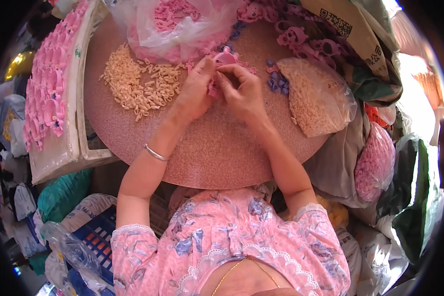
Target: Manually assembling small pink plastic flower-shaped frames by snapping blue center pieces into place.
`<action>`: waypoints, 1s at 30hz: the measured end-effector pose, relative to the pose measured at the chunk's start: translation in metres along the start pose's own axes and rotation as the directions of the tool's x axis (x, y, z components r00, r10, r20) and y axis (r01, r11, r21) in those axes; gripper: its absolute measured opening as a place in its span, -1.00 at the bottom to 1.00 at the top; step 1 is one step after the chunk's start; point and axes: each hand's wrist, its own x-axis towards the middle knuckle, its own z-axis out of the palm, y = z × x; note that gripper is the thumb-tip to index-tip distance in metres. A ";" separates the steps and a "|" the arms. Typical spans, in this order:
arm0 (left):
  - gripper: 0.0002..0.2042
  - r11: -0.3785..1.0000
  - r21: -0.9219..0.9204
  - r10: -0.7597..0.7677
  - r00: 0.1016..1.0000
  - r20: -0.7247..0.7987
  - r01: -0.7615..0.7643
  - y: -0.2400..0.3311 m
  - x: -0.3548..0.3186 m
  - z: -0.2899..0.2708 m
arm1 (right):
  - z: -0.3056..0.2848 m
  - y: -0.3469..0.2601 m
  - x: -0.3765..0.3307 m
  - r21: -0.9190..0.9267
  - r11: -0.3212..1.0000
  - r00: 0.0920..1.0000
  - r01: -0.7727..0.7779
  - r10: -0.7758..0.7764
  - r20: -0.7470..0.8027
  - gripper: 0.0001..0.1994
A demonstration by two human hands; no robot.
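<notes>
Over the far part of a round brownish-pink table [207, 153], my left hand [198, 88] and my right hand [242, 92] meet. Their thumbs and fingers are closed on a pink plastic piece [226, 57] with a rounded, ring-like part. Part of it is hidden behind the fingers. Left of my left hand lies a curved pile of small cream plastic parts [128, 89]. To the right of my right hand sit a few small blue-purple parts [278, 84] and a clear bag of cream parts [313, 98]. Beyond my hands stands an open plastic bag of pink parts [187, 47].
An upturned-looking white crate [74, 123] at the left bears rows of pink pieces [52, 84]. More pink pieces [293, 37] lie at the far right beside a printed tan sack [348, 24]. A bag of pink parts [375, 160] and a blue basket [96, 237] flank me.
</notes>
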 end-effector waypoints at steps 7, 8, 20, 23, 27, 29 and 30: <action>-0.53 0.952 -0.299 -0.074 0.997 -0.022 0.064 0.018 0.004 -0.025 | -0.084 0.038 0.026 -0.953 0.163 0.918 -0.254 -0.270 -0.291 -0.83; -0.54 0.934 -0.348 -0.091 0.996 0.000 0.085 0.015 0.005 -0.027 | -0.086 0.040 0.027 -0.955 0.177 0.922 -0.237 -0.268 -0.278 -0.83; -0.59 0.879 -0.461 -0.074 0.990 0.116 0.120 0.003 0.003 -0.020 | -0.028 0.006 0.011 0.148 0.989 1.000 -0.018 0.020 -0.010 -0.87; -0.60 0.883 -0.451 -0.093 0.990 0.102 0.130 0.003 0.001 -0.014 | -0.018 -0.002 0.003 -0.017 0.992 0.992 0.124 -0.124 -0.003 -0.87; -0.57 0.885 -0.453 -0.057 0.990 0.130 0.110 0.003 0.001 -0.012 | -0.015 0.000 0.003 -0.101 0.985 0.990 0.137 -0.134 0.038 -0.85; -0.57 0.892 -0.439 -0.071 0.991 0.109 0.112 0.002 0.001 -0.012 | -0.018 0.008 0.007 -0.476 0.755 0.889 0.450 -0.427 0.165 -0.83; -0.57 0.884 -0.455 -0.066 0.992 0.104 0.106 0.001 0.002 -0.013 | -0.018 0.009 0.006 -0.474 0.756 0.889 0.452 -0.426 0.167 -0.83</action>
